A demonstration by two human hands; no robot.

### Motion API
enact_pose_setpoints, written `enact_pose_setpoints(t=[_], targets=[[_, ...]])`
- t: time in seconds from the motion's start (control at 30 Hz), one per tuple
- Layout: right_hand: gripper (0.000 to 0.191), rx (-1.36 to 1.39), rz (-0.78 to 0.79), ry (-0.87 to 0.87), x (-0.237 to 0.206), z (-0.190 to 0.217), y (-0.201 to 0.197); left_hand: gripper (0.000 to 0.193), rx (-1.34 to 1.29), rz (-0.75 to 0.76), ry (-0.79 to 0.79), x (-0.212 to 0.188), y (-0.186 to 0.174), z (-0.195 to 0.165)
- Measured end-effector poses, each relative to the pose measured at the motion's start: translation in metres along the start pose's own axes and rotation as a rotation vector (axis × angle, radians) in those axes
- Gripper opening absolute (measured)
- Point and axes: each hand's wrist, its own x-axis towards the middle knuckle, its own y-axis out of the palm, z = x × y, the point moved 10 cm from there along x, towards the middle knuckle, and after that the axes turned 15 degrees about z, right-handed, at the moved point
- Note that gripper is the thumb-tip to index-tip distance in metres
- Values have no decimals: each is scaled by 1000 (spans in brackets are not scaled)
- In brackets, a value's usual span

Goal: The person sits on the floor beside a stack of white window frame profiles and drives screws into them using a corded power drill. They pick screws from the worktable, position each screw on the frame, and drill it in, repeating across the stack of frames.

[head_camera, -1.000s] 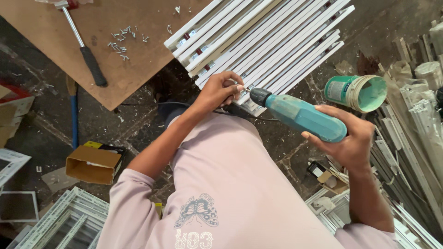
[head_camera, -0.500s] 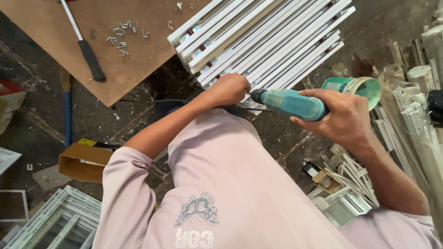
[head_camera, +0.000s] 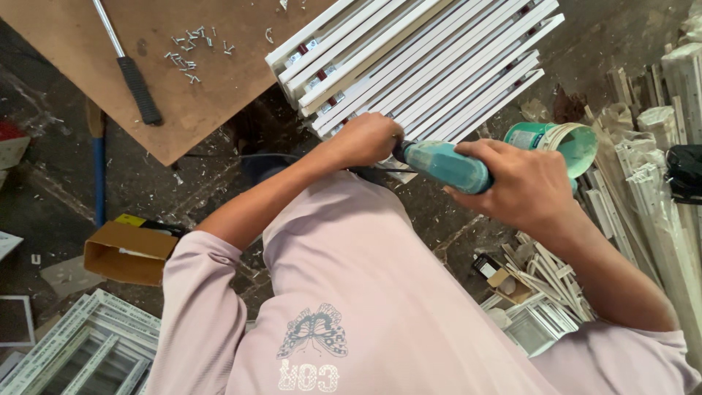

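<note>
A: Head view, looking straight down. Right hand (head_camera: 530, 186) wraps closed around a teal power drill (head_camera: 442, 162), nose pointing left at the near ends of a stack of white frame profiles (head_camera: 417, 62).

B: Left hand?

A: Left hand (head_camera: 365, 139) is curled shut right at the drill's tip, pressed against the profile ends. Cannot tell if it pinches a screw or just steadies the bit; the fingers hide the spot.

B: Where do the profiles sit?

A: Slanted, far ends up and to the right, near ends beside the brown board (head_camera: 212, 95). On that board: loose screws (head_camera: 194, 50) and a black-handled tool (head_camera: 135, 77), well apart from both hands.

B: Step?

A: My read: driving or drilling into a profile end, bit at or near contact. The tip itself is hidden.

B: What does the next move call for?

A: Probably keeping the drill square to the profile face and the left fingers out of the bit's way.

B: Other clutter?

A: Green tub (head_camera: 559, 140) just behind the right hand, cardboard box (head_camera: 128, 252) on the floor at left.
</note>
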Motion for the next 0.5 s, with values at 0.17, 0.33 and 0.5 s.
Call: enact_pose_setpoints(t=[0.17, 0.33, 0.5], targets=[[56, -47, 70, -1, 14, 10, 3, 57, -9, 186, 319, -23, -36, -75], [50, -141, 121, -11, 25, 25, 6, 52, 171, 238, 341, -25, -47, -111], [50, -195, 151, -13, 34, 27, 6, 44, 226, 195, 336, -29, -50, -110]])
